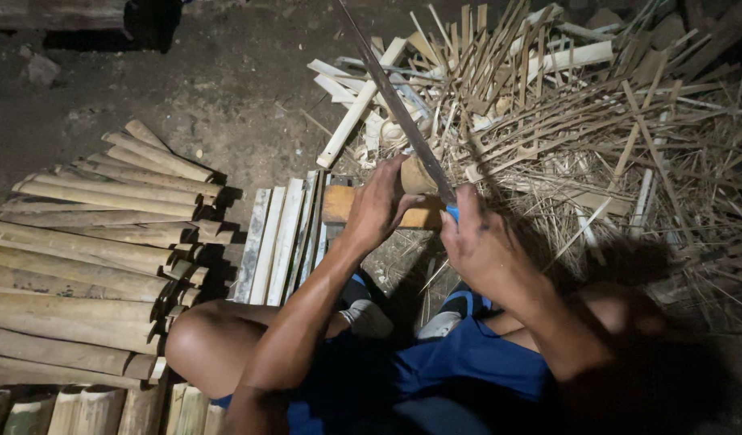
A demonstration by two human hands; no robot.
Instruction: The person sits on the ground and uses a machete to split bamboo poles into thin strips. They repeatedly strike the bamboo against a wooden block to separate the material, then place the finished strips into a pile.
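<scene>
My left hand point(379, 205) presses on an upright piece of bamboo point(415, 173) that stands on a wooden block point(339, 205). My right hand point(476, 238) grips the blue handle point(452, 213) of a long dark blade point(391, 93), which slants up and away to the left. The blade's lower part rests against the top of the bamboo piece, between my two hands. My knees and blue shorts fill the lower middle of the view.
Split bamboo halves point(89, 258) are stacked at the left. Flat pale slats point(278, 238) lie beside the block. A heap of thin strips and shavings point(580, 113) covers the right. Dark dirt floor point(226, 80) lies beyond.
</scene>
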